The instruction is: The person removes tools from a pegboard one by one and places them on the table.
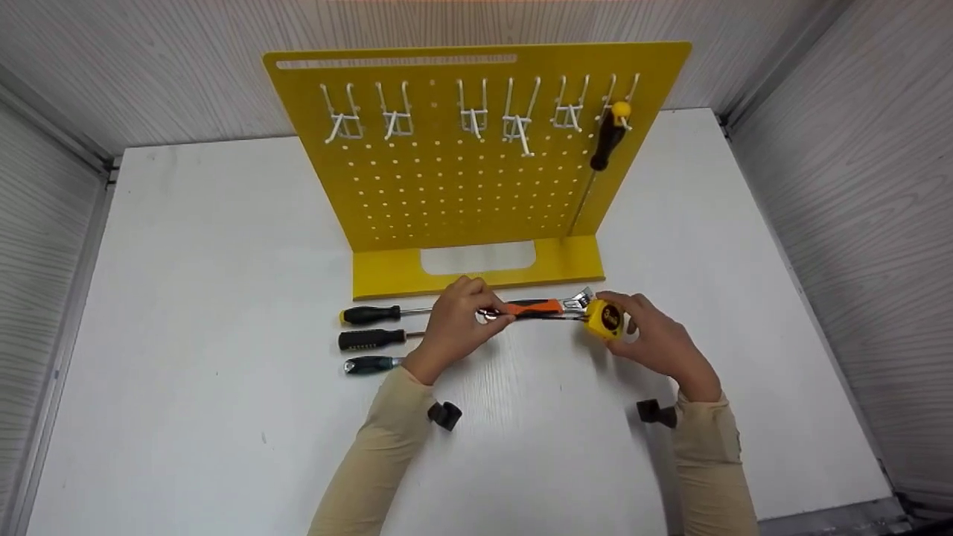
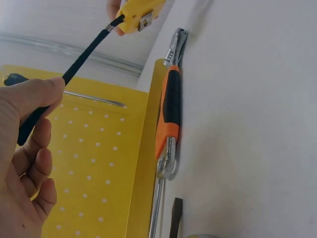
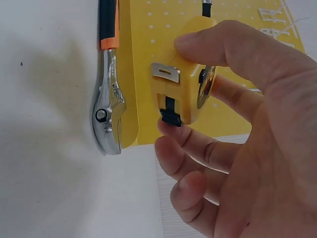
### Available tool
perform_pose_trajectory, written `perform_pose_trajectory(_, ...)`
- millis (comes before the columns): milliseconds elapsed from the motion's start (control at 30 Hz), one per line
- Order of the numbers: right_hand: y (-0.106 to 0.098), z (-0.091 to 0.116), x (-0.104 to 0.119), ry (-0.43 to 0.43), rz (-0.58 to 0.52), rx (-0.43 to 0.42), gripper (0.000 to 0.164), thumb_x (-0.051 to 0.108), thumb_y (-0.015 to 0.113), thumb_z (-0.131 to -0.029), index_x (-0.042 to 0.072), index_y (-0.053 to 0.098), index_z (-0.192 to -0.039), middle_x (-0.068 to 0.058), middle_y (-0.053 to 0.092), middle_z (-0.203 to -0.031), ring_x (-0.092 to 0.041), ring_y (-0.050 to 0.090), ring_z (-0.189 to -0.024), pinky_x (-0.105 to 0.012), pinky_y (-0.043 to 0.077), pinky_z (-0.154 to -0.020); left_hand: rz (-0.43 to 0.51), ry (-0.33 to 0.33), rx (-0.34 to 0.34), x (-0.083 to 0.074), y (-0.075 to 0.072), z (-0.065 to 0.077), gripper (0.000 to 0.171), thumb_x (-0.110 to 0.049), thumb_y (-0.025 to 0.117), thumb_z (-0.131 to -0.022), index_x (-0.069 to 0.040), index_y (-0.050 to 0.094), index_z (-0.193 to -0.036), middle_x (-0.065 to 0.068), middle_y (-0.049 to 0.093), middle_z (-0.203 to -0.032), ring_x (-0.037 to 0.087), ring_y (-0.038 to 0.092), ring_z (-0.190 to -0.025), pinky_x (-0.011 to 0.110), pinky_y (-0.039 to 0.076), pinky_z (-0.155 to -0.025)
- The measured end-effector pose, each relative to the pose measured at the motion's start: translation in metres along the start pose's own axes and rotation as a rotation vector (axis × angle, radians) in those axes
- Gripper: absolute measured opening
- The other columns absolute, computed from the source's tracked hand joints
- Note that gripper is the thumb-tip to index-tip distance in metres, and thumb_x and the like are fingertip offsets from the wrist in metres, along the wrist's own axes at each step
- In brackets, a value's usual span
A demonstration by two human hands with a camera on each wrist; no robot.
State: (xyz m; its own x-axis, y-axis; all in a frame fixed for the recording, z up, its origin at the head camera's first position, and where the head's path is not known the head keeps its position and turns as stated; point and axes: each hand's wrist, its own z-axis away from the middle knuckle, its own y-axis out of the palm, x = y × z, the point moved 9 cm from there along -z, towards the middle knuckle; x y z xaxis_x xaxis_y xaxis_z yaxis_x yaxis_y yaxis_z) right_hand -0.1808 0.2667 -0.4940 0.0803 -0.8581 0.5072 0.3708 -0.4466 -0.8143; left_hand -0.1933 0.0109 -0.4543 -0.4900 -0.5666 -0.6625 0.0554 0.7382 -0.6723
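My right hand [image 1: 661,344] grips a yellow tape measure [image 1: 604,318] between thumb and fingers, above the table. A black wrist strap [image 2: 85,57] runs taut from the tape measure toward my left hand [image 1: 459,320], which pinches its far end between thumb and forefinger. In the right wrist view the metal belt clip [image 3: 166,73] and the black tab [image 3: 171,117] of the case face the camera. Under the strap lies an adjustable wrench [image 2: 171,99] with an orange and black handle, along the front of the pegboard's base.
A yellow pegboard [image 1: 469,179] stands behind the hands, with white hooks [image 1: 474,121] along its top. A screwdriver [image 1: 609,141] hangs from the rightmost hook. Left of the wrench lie a yellow-ended screwdriver [image 1: 372,315], a black-handled screwdriver [image 1: 371,339] and a green-handled tool [image 1: 368,365].
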Motion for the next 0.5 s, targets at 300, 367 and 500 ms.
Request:
perform_pose_trajectory(300,0.010,-0.001,-0.005,0.030,0.071,0.057,0.069,0.023,0.068,-0.084,0.032,0.038,-0.146,-0.012,0.052,-0.123,-0.027,0.054,-0.092,-0.045,0.050,-0.078,-0.088,-0.032,0.041,0.004,0.016,0.012,0.011,-0.026,0.077,-0.082,-0.016,0.076,-0.080,0.000,0.060,-0.082,0.018,0.055,-0.083,0.034,0.045,-0.082)
perform_pose_trajectory(367,0.011,-0.002,-0.006,0.037,0.081,0.065,0.069,0.023,0.068,-0.084,0.033,0.038,-0.146,-0.012,0.051,-0.123,-0.027,0.053,-0.091,-0.046,0.050,-0.078,-0.090,-0.050,0.047,0.007,0.021,0.014,0.010,-0.026,0.077,-0.082,-0.016,0.076,-0.080,-0.001,0.060,-0.081,0.017,0.054,-0.082,0.034,0.046,-0.079)
perform_pose_trajectory(500,0.014,-0.003,-0.011,0.057,0.096,0.077,0.069,0.023,0.070,-0.084,0.031,0.039,-0.145,-0.013,0.052,-0.121,-0.025,0.053,-0.089,-0.041,0.050,-0.074,-0.101,-0.075,0.060,0.008,0.030,0.018,0.009,-0.026,0.077,-0.081,-0.017,0.076,-0.079,-0.001,0.060,-0.080,0.017,0.052,-0.078,0.032,0.044,-0.075)
